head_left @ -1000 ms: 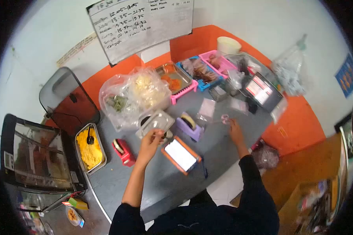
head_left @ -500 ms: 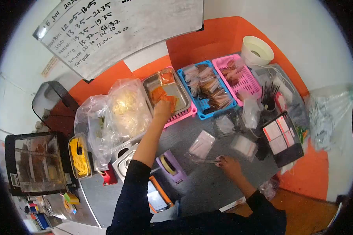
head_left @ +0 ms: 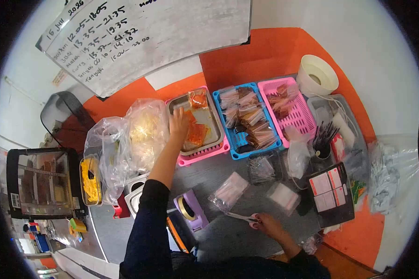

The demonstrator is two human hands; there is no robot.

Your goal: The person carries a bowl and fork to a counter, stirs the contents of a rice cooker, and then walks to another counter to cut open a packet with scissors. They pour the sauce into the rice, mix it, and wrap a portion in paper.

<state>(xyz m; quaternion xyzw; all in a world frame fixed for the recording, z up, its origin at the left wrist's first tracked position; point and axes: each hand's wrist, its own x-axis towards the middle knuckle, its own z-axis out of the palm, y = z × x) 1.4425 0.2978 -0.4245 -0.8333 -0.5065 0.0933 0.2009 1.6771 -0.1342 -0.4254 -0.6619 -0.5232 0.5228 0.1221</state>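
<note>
Scissors [head_left: 242, 216] in right fingers [head_left: 262, 222], orange packets [head_left: 197, 134] (glossy) beside left fingers [head_left: 176, 115]

Food-packing kitchen, shown by the metal food tray [head_left: 211, 122] and bagged portions [head_left: 253, 122].

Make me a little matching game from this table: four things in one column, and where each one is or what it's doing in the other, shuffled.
Things
1. scissors
2. metal tray
3. purple tape dispenser
4. blue basket

Places and states
A. carries a roll of tape
B. has the person's left hand over it
C. stands directly beside a pink basket, with packets of brownish contents in it
D. in the person's right hand

Right pairs: 1-D, 2-B, 3-A, 4-C
</note>
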